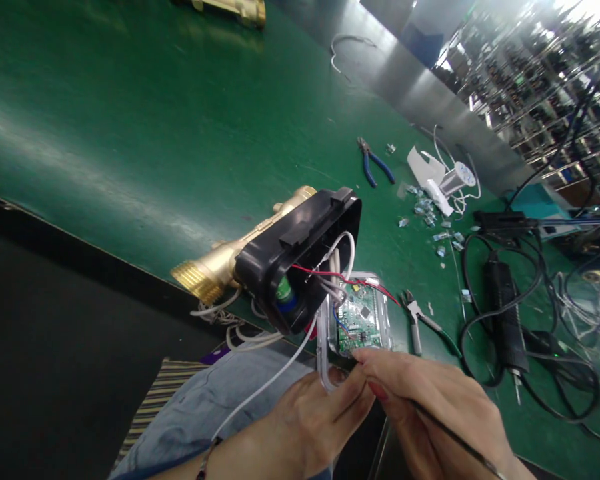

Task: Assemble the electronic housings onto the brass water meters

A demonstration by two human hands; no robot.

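A green circuit board (363, 319) sits in a clear plastic case (322, 350) at the bench's front edge. My left hand (320, 417) is closed on the lower rim of that case, its fingertips partly hidden. My right hand (437, 403) is closed around a thin dark rod-like tool (450, 430); its fingertips meet the lower edge of the board, and the tool's tip is hidden. Red and white wires run from the board into a black housing (280, 247), which is tilted with its hollow side facing right. Behind the housing lies a threaded brass pipe body (205, 270). Inside, a green and blue cylinder (284, 293) shows.
Grey-jawed cutters (415, 320) lie just right of the board, blue-handled pliers (375, 163) farther back. Small clear scraps (425, 207) and a spool (457, 179) are at right. A black electric screwdriver (503, 313) rests among looped cables. Another brass body (235, 10) is at the back.
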